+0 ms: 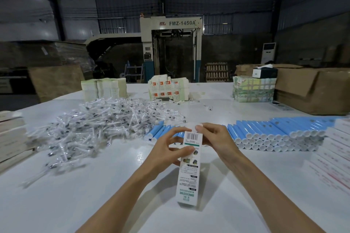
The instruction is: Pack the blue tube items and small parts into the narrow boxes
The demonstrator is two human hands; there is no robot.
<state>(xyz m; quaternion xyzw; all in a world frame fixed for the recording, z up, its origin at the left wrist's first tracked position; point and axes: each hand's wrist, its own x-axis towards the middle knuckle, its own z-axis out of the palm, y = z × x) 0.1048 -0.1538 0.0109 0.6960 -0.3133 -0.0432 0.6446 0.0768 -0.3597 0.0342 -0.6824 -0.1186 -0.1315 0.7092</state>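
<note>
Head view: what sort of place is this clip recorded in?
Probably a factory packing floor: a big machine marked FMZ-1450A stands behind, and the white table holds stacked blue tubes, a heap of wrapped small parts and flat cartons.

head view | looks forward and down | table [94, 204] close | edges seemingly warped

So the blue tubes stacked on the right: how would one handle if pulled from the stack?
The blue tubes are round, so a loose one would probably roll on the smooth white table. They lie several layers deep, so pulling a lower one may shift its neighbours. All straight and uniform, they are probably rigid rather than floppy.
</note>
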